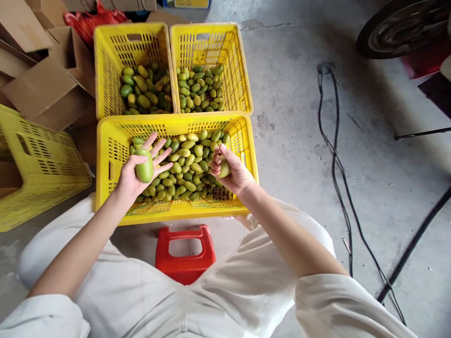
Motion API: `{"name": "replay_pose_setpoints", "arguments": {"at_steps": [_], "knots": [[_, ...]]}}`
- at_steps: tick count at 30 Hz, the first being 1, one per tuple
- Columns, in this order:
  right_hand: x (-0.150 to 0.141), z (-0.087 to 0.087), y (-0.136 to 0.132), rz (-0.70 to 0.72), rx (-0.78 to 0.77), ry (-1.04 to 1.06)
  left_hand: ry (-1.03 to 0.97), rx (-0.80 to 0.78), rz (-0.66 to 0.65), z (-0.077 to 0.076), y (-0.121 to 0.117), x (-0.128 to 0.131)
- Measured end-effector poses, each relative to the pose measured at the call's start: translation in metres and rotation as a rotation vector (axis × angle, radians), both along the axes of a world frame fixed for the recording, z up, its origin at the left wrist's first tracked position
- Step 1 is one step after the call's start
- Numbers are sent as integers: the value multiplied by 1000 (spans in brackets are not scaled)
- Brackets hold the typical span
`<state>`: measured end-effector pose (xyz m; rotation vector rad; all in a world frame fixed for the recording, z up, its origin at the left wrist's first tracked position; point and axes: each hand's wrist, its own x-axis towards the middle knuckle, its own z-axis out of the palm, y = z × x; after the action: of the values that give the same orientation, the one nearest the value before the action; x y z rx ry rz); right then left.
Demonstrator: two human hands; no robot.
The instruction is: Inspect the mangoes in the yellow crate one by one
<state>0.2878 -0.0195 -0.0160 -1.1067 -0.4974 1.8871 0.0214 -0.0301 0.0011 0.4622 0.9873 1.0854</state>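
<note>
My left hand [129, 179] is over the left side of the near yellow crate [176, 217]. Its thumb presses a green mango [144, 166] against the palm while the other fingers are spread. Over the crate's right side, my right hand [237, 174] has its fingers curled round another mango [224, 170], partly hidden by them. Below both hands lie many small green and yellowish mangoes [185, 152] in this crate. A dark, patterned object [222, 193] sits in its near right corner; I cannot make out what it is.
Two more yellow crates, one at left [132, 31] and one at right [246, 70], stand behind with mangoes inside. Cardboard boxes [42, 91] and a tilted yellow crate [49, 162] are at left. A red stool [185, 272] is between my legs. Black cables [334, 155] and a wheel [398, 30] are at right.
</note>
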Motion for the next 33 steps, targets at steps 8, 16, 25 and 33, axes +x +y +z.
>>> {"name": "replay_pose_setpoints", "arguments": {"at_steps": [8, 16, 25, 33], "knots": [[-6, 5, 1, -36, 33, 71, -122, -203, 34, 4, 2, -10], [-4, 6, -3, -51, 26, -27, -94, -186, 84, 10, -3, 1], [-6, 6, -2, -92, 93, 14, -47, -233, 162, -4, -1, 2], [-9, 10, -2, -12, 43, 78, -54, -187, 149, -2, 1, 10]]}}
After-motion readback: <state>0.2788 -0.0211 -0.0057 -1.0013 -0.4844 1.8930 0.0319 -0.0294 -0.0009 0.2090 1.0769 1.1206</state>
